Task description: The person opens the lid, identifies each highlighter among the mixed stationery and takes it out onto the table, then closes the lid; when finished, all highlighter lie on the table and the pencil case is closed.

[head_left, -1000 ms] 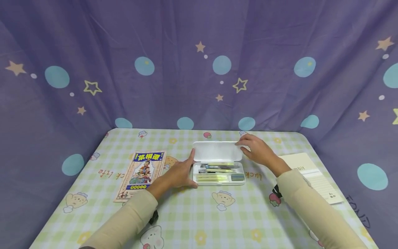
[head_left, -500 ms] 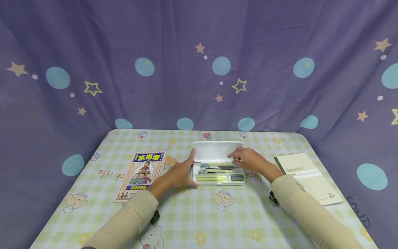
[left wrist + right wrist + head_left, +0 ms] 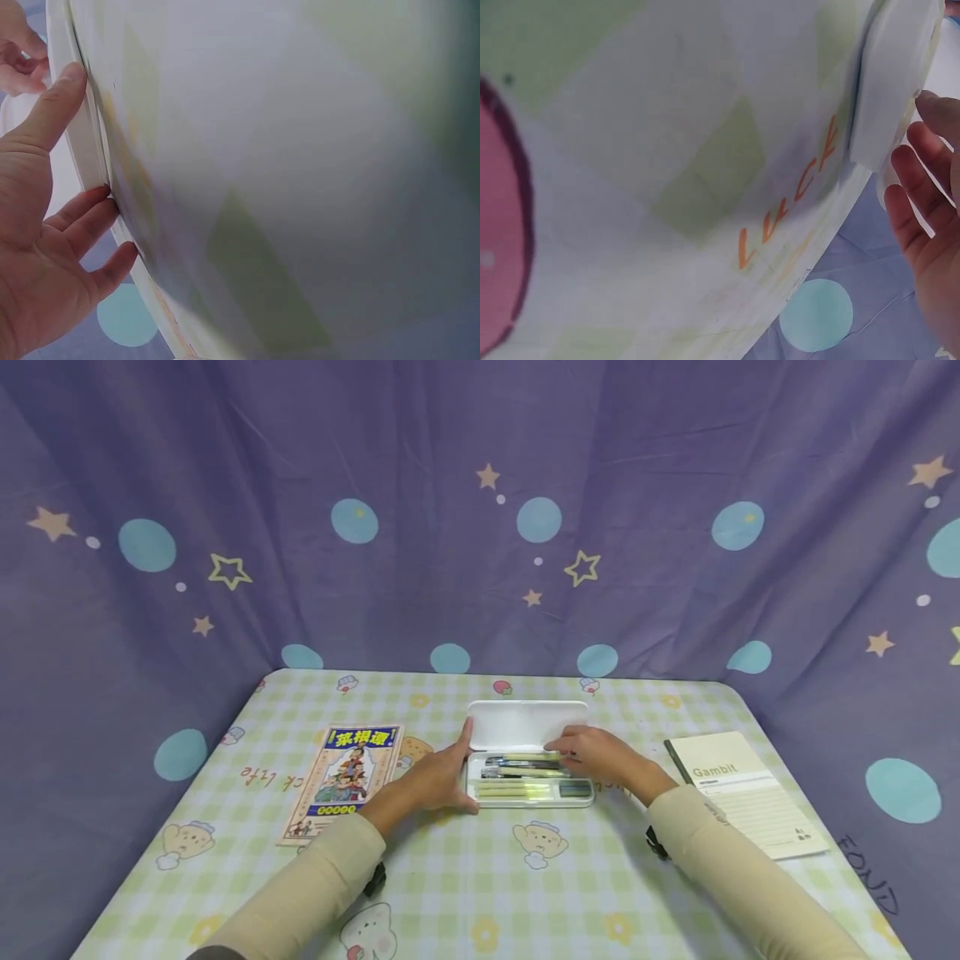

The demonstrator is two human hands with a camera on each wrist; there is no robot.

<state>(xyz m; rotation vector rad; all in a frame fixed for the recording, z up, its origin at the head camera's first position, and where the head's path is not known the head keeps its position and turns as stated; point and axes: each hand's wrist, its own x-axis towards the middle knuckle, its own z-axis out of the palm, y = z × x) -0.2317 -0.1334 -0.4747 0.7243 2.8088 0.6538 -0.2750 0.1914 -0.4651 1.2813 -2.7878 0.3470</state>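
A white pencil case [image 3: 525, 724] lies open at the middle of the table, its lid flat behind the tray. The tray holds several pens [image 3: 517, 763], yellow highlighters [image 3: 510, 790] and a grey eraser [image 3: 574, 788]. My left hand [image 3: 435, 777] rests with straight fingers against the case's left end, thumb along the lid edge; the left wrist view shows these fingers [image 3: 82, 217] on the white rim [image 3: 82, 142]. My right hand [image 3: 596, 757] lies over the tray's right side, its loosely extended fingers [image 3: 919, 180] reaching onto the pens. No pinch shows.
A colourful booklet [image 3: 347, 777] lies left of the case. A cream notebook marked "Gambit" [image 3: 742, 793] lies at the right. The checked tablecloth [image 3: 480, 877] covers the table, and a purple curtain [image 3: 480, 527] with stars and dots hangs close behind it.
My right hand left the lid's far right corner and came down and left onto the pens in the tray. The left hand stayed at the case's left end.
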